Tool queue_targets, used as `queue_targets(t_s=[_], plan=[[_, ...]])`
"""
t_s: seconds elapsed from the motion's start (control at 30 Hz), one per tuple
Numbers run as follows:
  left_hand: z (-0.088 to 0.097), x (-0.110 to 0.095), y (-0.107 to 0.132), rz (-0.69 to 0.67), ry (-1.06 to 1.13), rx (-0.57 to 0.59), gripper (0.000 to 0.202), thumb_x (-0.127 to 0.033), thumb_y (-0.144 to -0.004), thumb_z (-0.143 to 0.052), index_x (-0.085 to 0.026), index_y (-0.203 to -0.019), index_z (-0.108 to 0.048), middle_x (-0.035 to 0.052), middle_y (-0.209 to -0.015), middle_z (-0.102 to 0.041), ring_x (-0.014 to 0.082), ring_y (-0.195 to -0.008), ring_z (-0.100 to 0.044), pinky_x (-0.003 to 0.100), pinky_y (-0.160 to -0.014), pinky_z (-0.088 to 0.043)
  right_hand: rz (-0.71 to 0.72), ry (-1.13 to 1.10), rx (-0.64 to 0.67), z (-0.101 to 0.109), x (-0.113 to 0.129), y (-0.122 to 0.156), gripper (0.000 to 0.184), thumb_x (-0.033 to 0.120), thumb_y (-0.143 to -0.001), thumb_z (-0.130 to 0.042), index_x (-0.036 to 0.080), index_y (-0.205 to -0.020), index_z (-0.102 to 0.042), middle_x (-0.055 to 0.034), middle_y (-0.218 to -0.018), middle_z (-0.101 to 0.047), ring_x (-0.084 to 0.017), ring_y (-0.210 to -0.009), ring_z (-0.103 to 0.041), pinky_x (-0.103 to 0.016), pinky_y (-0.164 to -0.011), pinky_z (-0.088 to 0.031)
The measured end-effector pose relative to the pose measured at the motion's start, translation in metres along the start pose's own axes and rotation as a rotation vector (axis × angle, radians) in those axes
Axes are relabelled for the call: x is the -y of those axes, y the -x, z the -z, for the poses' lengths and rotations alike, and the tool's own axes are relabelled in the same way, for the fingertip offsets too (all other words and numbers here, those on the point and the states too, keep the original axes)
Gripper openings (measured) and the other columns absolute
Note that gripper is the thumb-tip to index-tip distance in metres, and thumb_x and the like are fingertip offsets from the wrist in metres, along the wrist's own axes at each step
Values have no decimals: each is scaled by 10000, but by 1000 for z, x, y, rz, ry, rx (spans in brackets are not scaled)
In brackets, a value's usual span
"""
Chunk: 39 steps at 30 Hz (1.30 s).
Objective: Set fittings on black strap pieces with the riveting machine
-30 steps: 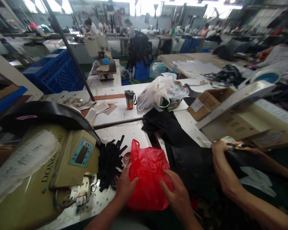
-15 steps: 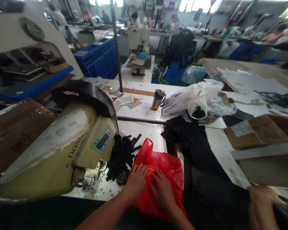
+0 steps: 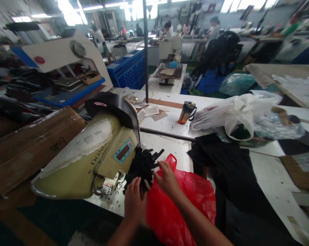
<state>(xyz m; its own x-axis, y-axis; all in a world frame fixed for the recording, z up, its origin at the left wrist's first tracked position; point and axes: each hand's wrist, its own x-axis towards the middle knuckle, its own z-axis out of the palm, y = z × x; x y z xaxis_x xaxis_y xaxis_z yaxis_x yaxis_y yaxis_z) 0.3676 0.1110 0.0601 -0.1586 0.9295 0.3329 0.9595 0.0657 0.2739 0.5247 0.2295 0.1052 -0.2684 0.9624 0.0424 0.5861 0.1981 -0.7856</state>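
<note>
A pile of narrow black strips (image 3: 140, 165) lies on the white table beside a red plastic bag (image 3: 192, 194). My left hand (image 3: 134, 198) is at the near edge of the pile, fingers curved and thumb apart, with nothing visible in it. Over the bag's left edge reaches my right hand (image 3: 167, 179), its thumb and fingers apart near the right side of the strips. Whether either hand touches a strip is hard to make out. The bag lies crumpled under my right forearm, one handle loop sticking up.
Left of the strips stands a yellow-green machine (image 3: 98, 160) with a display panel (image 3: 124, 152). Black fabric (image 3: 228, 164) covers the table at right. Farther back are a drink bottle (image 3: 187, 112) and white plastic bags (image 3: 236, 112). A cardboard box (image 3: 41, 140) sits at far left.
Both hands have left the top of the red bag and moved left to the black strips. The view has swung left, and the other person's hand at lower right is out of sight.
</note>
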Motion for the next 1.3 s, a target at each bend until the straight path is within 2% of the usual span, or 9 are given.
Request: queue_targets(t_s=[0.13,0.27,0.47,0.7,0.8,0.97,1.03,1.17,1.3], plan=[[-1,38,-2,140,-121,63,674,-257,-910,-640,-91,-1500,-360,203,-1508,-488,355,-1342,-507,492,-1050,-506,-115,143,104,-17,8,-68,628,374,-912,-647,21,-1421,-545,-255,-1464,-541,-347,-1342,-551,-428,-1117,-444],[-9,51,-4,246,-146,98,659,-275,-905,-645,-109,-1491,-394,181,-1528,-477,357,-1322,-515,495,-1061,-481,-220,271,144,-38,5,-99,717,544,-914,-631,4,-1383,-576,-288,-1359,-595,-443,-1262,-578,-514,-988,-496],[-15,46,-19,376,-49,237,622,-223,-912,-613,-109,-1497,-432,197,-1468,-527,338,-1319,-538,464,-1063,-493,-206,367,144,-59,5,-93,841,655,-918,-578,54,-1502,-503,-220,-1544,-487,-449,-1375,-462,-531,-1101,-424],[-7,25,-52,478,-38,404,776,-232,-940,-613,-57,-1601,-247,253,-1494,-485,336,-1339,-552,421,-1027,-538,-237,354,56,-66,-2,-85,851,621,-968,-536,1,-1540,-424,-239,-1590,-424,-421,-1412,-441,-507,-1147,-384],[-6,18,-69,488,-45,442,856,-265,-917,-649,-8,-1604,-208,284,-1466,-498,357,-1287,-591,423,-965,-565,-226,333,27,-70,-2,-84,816,608,-973,-535,17,-1529,-452,-219,-1556,-479,-418,-1397,-448,-505,-1158,-364],[-8,8,-95,441,-48,443,832,-303,-885,-661,5,-1571,-303,274,-1430,-533,364,-1154,-659,435,-900,-583,-206,276,-6,-77,1,-83,733,561,-1009,-479,33,-1518,-482,-199,-1538,-511,-409,-1379,-458,-503,-1150,-365],[-8,4,-102,426,-53,454,809,-293,-886,-652,1,-1565,-324,276,-1506,-471,353,-1127,-672,427,-874,-590,-211,244,-24,-80,1,-83,719,541,-1017,-460,21,-1514,-486,-210,-1539,-504,-415,-1382,-453,-508,-1150,-359],[-8,-1,-111,432,-56,478,901,-249,-863,-687,11,-1598,-235,254,-1678,-219,358,-1328,-568,390,-978,-567,-242,165,-80,-87,0,-84,704,491,-1028,-403,-9,-1518,-469,-230,-1547,-485,-414,-1381,-454,-500,-1156,-344],[-11,0,-121,436,-37,496,937,-228,-863,-709,29,-1605,-199,265,-1653,-280,355,-1464,-434,389,-1141,-465,-245,64,-118,-93,-2,-86,731,486,-995,-412,-35,-1504,-479,-248,-1535,-493,-419,-1379,-447,-508,-1171,-318]])
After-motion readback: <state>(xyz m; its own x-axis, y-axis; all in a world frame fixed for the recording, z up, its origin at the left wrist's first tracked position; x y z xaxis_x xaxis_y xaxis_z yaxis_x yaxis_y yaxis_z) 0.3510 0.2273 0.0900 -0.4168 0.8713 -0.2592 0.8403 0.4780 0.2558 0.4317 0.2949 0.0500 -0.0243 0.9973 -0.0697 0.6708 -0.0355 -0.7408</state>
